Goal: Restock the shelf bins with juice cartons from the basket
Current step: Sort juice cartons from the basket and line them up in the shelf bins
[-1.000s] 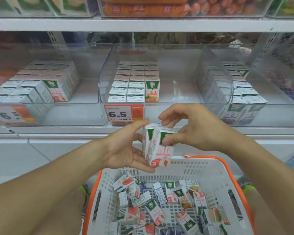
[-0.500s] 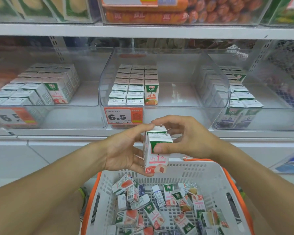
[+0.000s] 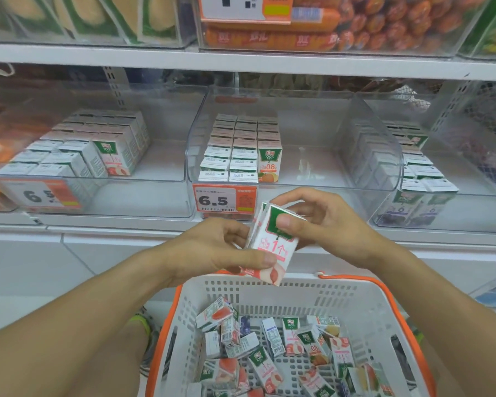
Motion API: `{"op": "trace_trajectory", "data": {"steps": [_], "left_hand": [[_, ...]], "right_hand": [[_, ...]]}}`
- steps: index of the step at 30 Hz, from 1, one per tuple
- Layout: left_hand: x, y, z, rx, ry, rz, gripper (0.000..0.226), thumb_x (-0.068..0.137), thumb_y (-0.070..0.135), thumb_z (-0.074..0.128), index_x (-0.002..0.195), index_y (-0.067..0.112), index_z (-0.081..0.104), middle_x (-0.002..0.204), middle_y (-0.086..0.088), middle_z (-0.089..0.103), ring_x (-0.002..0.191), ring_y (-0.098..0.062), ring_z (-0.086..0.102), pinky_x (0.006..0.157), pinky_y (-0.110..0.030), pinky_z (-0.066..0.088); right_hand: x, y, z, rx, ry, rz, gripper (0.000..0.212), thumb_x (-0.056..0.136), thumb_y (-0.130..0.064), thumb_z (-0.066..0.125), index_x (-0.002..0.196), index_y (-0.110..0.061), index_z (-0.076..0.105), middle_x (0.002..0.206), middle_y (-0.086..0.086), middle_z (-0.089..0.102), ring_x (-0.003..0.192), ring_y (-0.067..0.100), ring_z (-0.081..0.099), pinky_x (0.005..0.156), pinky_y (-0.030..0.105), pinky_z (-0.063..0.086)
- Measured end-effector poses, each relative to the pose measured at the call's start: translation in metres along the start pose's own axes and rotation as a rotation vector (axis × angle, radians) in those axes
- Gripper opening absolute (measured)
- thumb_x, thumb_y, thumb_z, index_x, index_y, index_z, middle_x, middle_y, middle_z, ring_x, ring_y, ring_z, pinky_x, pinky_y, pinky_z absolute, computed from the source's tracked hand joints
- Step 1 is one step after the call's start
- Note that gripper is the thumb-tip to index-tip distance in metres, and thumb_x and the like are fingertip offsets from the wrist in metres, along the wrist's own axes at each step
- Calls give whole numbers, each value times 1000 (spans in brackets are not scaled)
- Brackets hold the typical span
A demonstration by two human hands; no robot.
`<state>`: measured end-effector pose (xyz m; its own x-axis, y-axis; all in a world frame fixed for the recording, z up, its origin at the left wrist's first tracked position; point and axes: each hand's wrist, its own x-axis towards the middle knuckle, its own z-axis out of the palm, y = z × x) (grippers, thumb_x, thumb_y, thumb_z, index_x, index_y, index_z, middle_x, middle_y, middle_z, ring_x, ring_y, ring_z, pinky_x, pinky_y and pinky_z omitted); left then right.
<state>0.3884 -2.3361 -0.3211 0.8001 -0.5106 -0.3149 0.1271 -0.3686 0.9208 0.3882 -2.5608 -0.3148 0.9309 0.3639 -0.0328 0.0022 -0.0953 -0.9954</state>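
1. While both hands hang over it, the white basket (image 3: 367, 310) with the orange rim sits closest to the camera, bottom centre, with a loose heap of juice cartons (image 3: 269, 353) lying every which way on its floor — mostly peach ones, plus an orange one and a bluish one mixed in.
2. Just above the basket's far rim, 2 peach cartons (image 3: 275, 242) are held together, stacked face to face and tilted a bit, tops leaning away from the camera.
3. The left hand (image 3: 212, 250) holds them from the left and below — thumb curled across the lower front of the near carton, fingers curled behind.
4. The right hand (image 3: 330, 224) pinches the top end, thumb pressed on the green logo, index finger hooked over the upper edge.
5. Behind the hands is the middle clear bin (image 3: 312, 196) with a 6.5 price tag (image 3: 225, 199) on its front. Inside, 3 rows of cartons are packed along its left side, an orange carton (image 3: 269, 164) at the front of the third row, and the right part of the floor is bare.
6. The left bin (image 3: 143, 196) has rows of peach cartons, and the right bin (image 3: 470, 213) has purple-fronted ones.
7. Farthest up, the top shelf (image 3: 241, 64) carries bins of sausages (image 3: 355, 27) and green packets.
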Motion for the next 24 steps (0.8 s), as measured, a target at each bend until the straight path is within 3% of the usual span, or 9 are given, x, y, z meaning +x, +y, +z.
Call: {"op": "trace_trajectory", "data": {"steps": [5,8,10,15,17,19,21,24], "left_hand": [[-6,-4,-6,-55,26,61,63,62,44,81,111,6,68,104,-17,73,101,-39,67,85,-39,54],[-11,-3,-9,-29,27,83,56,63,46,79,106,12,72,102,-19,72,91,-33,66,79,-36,52],[-16,-2,-14,-27,24,83,55,63,49,77,105,12,73,100,-20,72,86,-27,65,78,-37,50],[-31,-3,-38,-59,179,170,60,66,54,72,111,15,68,101,-13,74,87,-22,66,81,-42,51],[-44,-7,-53,-78,230,240,65,66,57,74,115,15,66,106,-7,74,93,-16,69,84,-37,54],[-57,-12,-73,-110,353,317,64,67,61,73,113,17,69,105,-5,74,96,-15,69,81,-28,56],[-67,-24,-97,-82,627,360,45,73,50,71,106,19,71,97,-4,74,92,-15,68,82,-29,55],[-72,-53,-139,271,1075,353,28,79,29,70,107,24,67,100,3,67,97,-15,61,93,-37,49]], "right_hand": [[1,-3,-5,-25,-118,26,67,64,-39,90,122,-19,62,112,16,66,99,47,65,80,54,59],[3,-7,-2,-95,-232,44,60,77,-21,80,132,-30,57,121,18,60,100,45,64,76,47,59],[5,-8,3,-118,-253,-2,47,80,-16,75,125,-20,61,115,17,62,93,35,66,70,43,58],[14,-14,27,-54,-72,-108,37,75,-14,77,108,-9,63,103,15,64,82,23,69,68,38,57],[19,-21,38,-37,-47,-156,37,74,-14,78,107,-9,63,102,11,66,82,22,70,68,33,56],[27,-32,54,-44,-19,-223,37,74,-15,81,106,-12,63,101,7,69,85,21,71,68,30,57],[38,-46,75,-64,25,-296,39,73,-16,84,106,-15,63,102,9,70,88,20,72,66,29,58],[66,-64,109,-387,190,-571,38,77,-23,84,109,-21,63,111,6,62,99,19,67,72,32,58]]}}
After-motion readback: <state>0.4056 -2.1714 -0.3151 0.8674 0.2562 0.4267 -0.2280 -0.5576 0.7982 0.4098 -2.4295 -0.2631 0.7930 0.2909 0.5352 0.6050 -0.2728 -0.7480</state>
